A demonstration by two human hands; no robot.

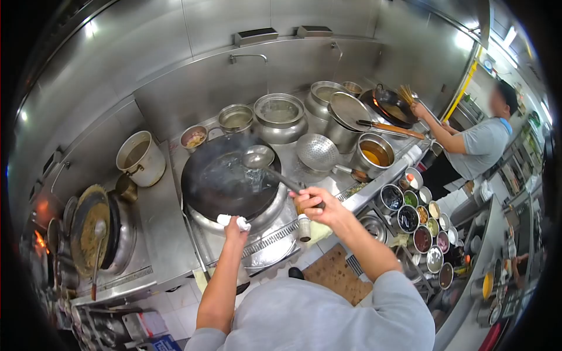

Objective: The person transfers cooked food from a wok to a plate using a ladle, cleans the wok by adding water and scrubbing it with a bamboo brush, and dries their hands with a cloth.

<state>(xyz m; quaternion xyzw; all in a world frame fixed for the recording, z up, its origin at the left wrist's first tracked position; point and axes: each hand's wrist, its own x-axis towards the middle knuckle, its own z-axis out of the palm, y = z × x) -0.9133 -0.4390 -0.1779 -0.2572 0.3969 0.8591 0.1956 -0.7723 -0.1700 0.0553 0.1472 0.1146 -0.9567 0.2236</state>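
White cloth at the left hand hides some wok rim.

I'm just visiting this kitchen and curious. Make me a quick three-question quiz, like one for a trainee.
1. True or false: the person's left hand holds the ladle.
2. Where does the perforated strainer lie in the picture, compared with the central wok? (a) To its left (b) To its right (c) Inside it
3. Fill in: at the central wok's near rim, the left hand grips a white ____.

Key: 1. False; the right hand holds it. 2. b. 3. Cloth.
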